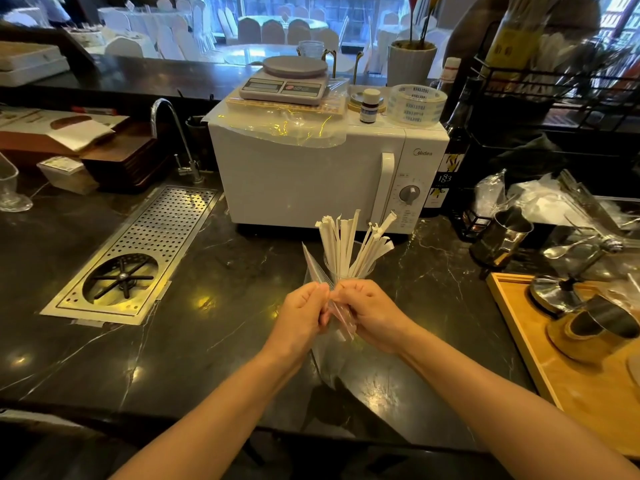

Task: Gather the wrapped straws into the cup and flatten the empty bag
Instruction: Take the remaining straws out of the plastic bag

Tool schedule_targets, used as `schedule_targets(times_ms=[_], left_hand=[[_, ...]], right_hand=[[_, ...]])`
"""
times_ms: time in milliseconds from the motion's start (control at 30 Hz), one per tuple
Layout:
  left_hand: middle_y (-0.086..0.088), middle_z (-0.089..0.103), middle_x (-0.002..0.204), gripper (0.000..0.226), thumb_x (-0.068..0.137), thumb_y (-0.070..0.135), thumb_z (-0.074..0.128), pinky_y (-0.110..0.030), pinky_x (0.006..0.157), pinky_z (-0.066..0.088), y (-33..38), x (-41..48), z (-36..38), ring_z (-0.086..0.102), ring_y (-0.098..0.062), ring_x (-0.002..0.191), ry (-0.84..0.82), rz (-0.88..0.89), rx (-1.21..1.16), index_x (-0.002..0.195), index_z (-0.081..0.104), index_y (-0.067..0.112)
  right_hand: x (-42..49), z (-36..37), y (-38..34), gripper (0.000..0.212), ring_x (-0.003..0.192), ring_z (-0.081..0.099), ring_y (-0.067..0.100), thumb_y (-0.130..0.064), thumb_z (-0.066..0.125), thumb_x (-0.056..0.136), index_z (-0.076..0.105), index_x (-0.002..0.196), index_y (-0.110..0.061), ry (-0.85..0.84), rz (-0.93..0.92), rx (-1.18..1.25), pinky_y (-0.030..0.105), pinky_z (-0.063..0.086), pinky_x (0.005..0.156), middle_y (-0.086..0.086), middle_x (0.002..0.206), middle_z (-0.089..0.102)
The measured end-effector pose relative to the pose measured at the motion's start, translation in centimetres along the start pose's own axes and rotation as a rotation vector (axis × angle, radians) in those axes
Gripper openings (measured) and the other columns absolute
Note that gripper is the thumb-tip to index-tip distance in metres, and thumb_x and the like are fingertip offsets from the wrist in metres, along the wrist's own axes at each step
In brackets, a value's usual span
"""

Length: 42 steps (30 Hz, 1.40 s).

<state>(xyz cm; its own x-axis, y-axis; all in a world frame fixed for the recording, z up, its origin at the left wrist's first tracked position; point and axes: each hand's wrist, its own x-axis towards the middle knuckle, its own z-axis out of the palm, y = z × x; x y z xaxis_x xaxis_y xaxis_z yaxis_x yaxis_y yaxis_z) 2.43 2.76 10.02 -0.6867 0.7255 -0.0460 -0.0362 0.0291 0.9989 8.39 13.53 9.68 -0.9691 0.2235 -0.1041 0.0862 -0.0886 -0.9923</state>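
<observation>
Several paper-wrapped straws (349, 244) stand fanned out in a clear cup (363, 271) on the dark marble counter, just in front of the microwave. Directly before the cup, my left hand (301, 315) and my right hand (370, 315) both pinch a clear plastic bag (337, 348). The bag is long and see-through; its top end sticks up past my left fingers beside the cup, and its lower part hangs down between my wrists to the counter. The lower half of the cup is hidden behind my hands.
A white microwave (311, 174) with a kitchen scale (287, 81) and a tape roll (415, 102) on top stands behind the cup. A perforated steel drain tray (138, 251) lies at left. A wooden tray (540, 362) with metal cups and a steel pitcher (502, 237) sit at right.
</observation>
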Motion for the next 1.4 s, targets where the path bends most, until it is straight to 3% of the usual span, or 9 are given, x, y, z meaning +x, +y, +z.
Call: schedule_targets(times_ms=[167,233,433,633,767,933,1067,1200,1400], left_hand=[[0.005,0.047,0.044,0.041,0.093,0.012,0.036,-0.026,0.056,0.037,-0.1,0.3,0.1,0.04,-0.005,0.042,0.03,-0.066,-0.192,0.053,0.048,0.013],[0.007,0.049,0.039,0.04,0.092,0.011,0.037,-0.022,0.052,0.037,0.0,0.3,-0.2,0.04,-0.004,0.041,-0.005,-0.052,-0.113,0.054,0.048,0.013],[0.006,0.05,0.034,0.04,0.083,0.0,0.049,-0.01,0.043,0.036,2.0,0.9,-3.0,0.042,-0.001,0.036,-0.12,-0.003,0.364,0.045,0.051,0.013],[-0.003,0.051,0.045,0.033,0.071,-0.001,0.059,-0.02,0.05,0.041,2.6,1.3,-4.7,0.046,-0.012,0.047,0.015,0.051,0.556,0.042,0.048,0.011],[-0.006,0.045,0.052,0.03,0.069,-0.002,0.057,-0.029,0.055,0.038,2.7,1.2,-4.3,0.043,-0.018,0.054,0.036,0.062,0.606,0.049,0.04,0.013],[0.001,0.042,0.057,0.024,0.072,0.005,0.056,-0.031,0.056,0.032,2.7,1.4,-3.8,0.038,-0.016,0.057,-0.059,-0.021,0.702,0.063,0.039,0.019],[0.002,0.045,0.056,0.026,0.074,0.012,0.058,-0.033,0.061,0.037,3.0,1.7,-3.5,0.043,-0.016,0.058,-0.118,-0.015,0.774,0.055,0.042,0.02],[0.0,0.045,0.053,0.031,0.079,0.01,0.057,-0.028,0.059,0.04,3.4,1.8,-3.7,0.043,-0.013,0.055,-0.115,0.014,0.739,0.051,0.046,0.015],[-0.005,0.047,0.05,0.03,0.077,0.007,0.057,-0.032,0.06,0.043,4.1,1.9,-5.5,0.046,-0.017,0.053,0.032,0.041,0.707,0.048,0.049,0.012]], right_hand=[[-0.6,-0.3,-0.8,0.051,0.036,0.045,0.004,0.005,0.029,0.092,0.051,0.048,-0.008,0.013,0.007,0.228,0.015,0.033,0.041,-0.002,0.037,0.054],[-0.6,-0.4,-1.0,0.05,0.034,0.04,0.002,0.005,0.029,0.091,0.049,0.047,-0.01,-0.014,0.023,0.235,0.014,0.03,0.038,-0.003,0.038,0.051],[-0.9,-2.1,-2.5,0.04,0.033,0.04,0.002,0.003,0.042,0.086,0.044,0.05,-0.012,-0.028,0.158,-0.373,0.016,0.039,0.044,-0.009,0.033,0.048],[-1.1,-3.5,-3.9,0.036,0.045,0.054,0.01,-0.004,0.053,0.08,0.051,0.048,-0.018,0.023,0.159,-0.784,0.024,0.051,0.061,-0.008,0.043,0.057],[-1.0,-3.3,-4.3,0.027,0.05,0.053,0.01,-0.002,0.056,0.076,0.045,0.058,-0.018,0.019,0.193,-0.88,0.02,0.045,0.052,-0.009,0.051,0.055],[-0.6,-2.1,-4.2,0.029,0.065,0.046,0.011,-0.003,0.06,0.076,0.04,0.079,-0.023,-0.077,0.184,-0.973,0.025,0.043,0.06,-0.003,0.073,0.051],[-0.2,-1.1,-4.3,0.029,0.063,0.042,0.012,-0.008,0.058,0.079,0.039,0.066,-0.024,-0.081,0.101,-1.028,0.026,0.039,0.059,-0.005,0.068,0.045],[0.1,-0.9,-4.1,0.017,0.067,0.045,0.019,-0.01,0.051,0.085,0.046,0.07,-0.014,-0.065,0.066,-1.035,0.032,0.041,0.063,0.005,0.071,0.048],[0.1,-2.3,-5.0,0.027,0.055,0.054,0.014,-0.007,0.052,0.083,0.044,0.058,-0.015,0.066,0.16,-0.968,0.023,0.045,0.054,0.002,0.061,0.051]])
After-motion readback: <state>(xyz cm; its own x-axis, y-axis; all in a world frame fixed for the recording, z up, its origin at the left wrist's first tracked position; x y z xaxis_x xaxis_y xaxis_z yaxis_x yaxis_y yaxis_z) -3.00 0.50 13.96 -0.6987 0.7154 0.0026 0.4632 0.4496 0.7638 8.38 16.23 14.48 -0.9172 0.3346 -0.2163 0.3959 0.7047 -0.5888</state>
